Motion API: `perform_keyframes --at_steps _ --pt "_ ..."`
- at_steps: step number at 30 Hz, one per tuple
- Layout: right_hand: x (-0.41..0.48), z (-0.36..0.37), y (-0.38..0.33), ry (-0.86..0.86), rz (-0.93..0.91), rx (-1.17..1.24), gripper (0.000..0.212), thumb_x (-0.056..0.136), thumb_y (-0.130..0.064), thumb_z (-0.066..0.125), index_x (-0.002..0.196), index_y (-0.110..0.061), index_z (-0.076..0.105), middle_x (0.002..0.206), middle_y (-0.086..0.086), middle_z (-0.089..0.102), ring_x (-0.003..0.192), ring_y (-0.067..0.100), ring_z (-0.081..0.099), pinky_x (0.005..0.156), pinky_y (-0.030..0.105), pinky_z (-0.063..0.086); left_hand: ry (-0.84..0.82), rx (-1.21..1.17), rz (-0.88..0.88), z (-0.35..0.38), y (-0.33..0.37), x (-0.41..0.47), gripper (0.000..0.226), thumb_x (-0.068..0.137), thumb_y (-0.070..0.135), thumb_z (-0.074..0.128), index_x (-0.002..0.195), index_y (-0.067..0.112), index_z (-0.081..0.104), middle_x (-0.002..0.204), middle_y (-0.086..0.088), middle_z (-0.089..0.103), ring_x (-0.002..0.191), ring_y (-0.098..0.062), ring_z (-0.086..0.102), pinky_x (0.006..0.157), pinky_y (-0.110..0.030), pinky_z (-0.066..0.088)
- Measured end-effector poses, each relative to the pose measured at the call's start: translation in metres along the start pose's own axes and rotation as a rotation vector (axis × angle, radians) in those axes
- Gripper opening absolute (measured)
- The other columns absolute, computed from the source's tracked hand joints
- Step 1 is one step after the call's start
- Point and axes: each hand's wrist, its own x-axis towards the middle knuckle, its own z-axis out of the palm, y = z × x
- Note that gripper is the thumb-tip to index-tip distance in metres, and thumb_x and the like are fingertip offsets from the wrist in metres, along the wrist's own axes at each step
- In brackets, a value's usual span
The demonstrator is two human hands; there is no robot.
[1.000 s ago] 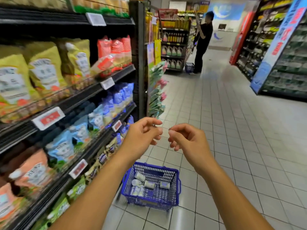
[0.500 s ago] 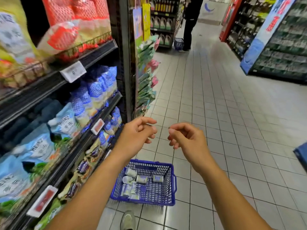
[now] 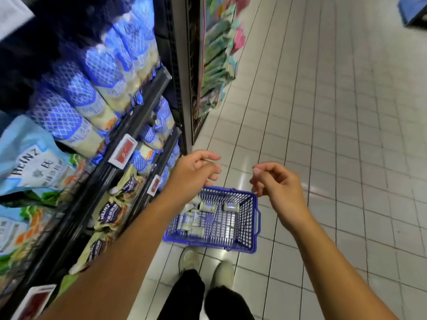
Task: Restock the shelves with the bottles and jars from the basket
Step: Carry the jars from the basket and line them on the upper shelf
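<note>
Above the blue basket point(image 3: 246, 218), the left hand point(image 3: 196, 173) and right hand point(image 3: 277, 185) are held apart, fingers loosely curled, nothing gripped; jars point(image 3: 208, 207) are seen lying inside, shelves point(image 3: 147, 98) at left.

The basket point(image 3: 253, 218) sits on the tiled floor point(image 3: 335, 112), just right of the shelves point(image 3: 143, 112) holding pouches point(image 3: 69, 116). Jars point(image 3: 196, 229) lie in its left half. Two shoes point(image 3: 189, 259) stand just behind it, nearer the camera. The left hand point(image 3: 196, 172) hovers above its far left corner, the right hand point(image 3: 279, 188) above its far right corner
</note>
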Motion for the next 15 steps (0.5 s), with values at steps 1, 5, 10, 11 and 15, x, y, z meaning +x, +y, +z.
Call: perform_keyframes --at_steps 1,5,10,11,15 --pt "0.009 0.001 0.019 -0.006 0.040 -0.007 0.011 0.096 -0.008 0.061 0.091 -0.013 0.070 0.069 -0.001 0.069 0.061 0.010 0.062 0.060 0.022 0.055 0.016 0.009 -0.038 -0.002 -0.017 0.011 0.016 0.092 0.009 0.062 0.098 0.022 0.069 0.076 0.002 0.073 0.070 -0.009 0.066 0.062 -0.024 0.054" --pt "0.042 0.007 0.106 -0.042 0.203 -0.038 0.019 0.095 -0.003 0.058 0.088 -0.014 0.071 0.067 -0.005 0.068 0.060 0.006 0.060 0.057 0.021 0.052 0.093 0.027 -0.194 -0.009 -0.098 0.054 0.016 0.093 0.007 0.060 0.092 0.021 0.067 0.067 0.005 0.071 0.059 -0.005 0.063 0.054 -0.020 0.053" --pt "0.079 0.021 0.226 -0.035 0.364 -0.060 0.023 0.092 0.000 0.057 0.080 -0.014 0.070 0.064 -0.002 0.065 0.055 0.007 0.057 0.053 0.021 0.050 0.189 0.076 -0.381 -0.011 -0.220 0.103 0.017 0.092 0.008 0.061 0.085 0.023 0.065 0.056 0.010 0.068 0.047 -0.001 0.059 0.047 -0.017 0.049" --pt "0.087 0.024 0.252 -0.036 0.397 -0.066 0.022 0.093 0.000 0.056 0.080 -0.014 0.069 0.064 -0.001 0.065 0.054 0.007 0.057 0.052 0.022 0.049 0.199 0.088 -0.417 -0.010 -0.247 0.112 0.017 0.092 0.007 0.061 0.084 0.023 0.064 0.054 0.010 0.067 0.044 0.000 0.058 0.044 -0.015 0.048" --pt "0.114 0.035 0.357 -0.046 0.518 -0.072 0.020 0.096 -0.004 0.056 0.080 -0.012 0.066 0.067 0.004 0.063 0.051 0.008 0.056 0.049 0.022 0.048 0.178 0.155 -0.533 -0.008 -0.355 0.144 0.020 0.091 0.005 0.059 0.084 0.023 0.061 0.057 0.006 0.066 0.047 -0.007 0.057 0.043 -0.016 0.045"
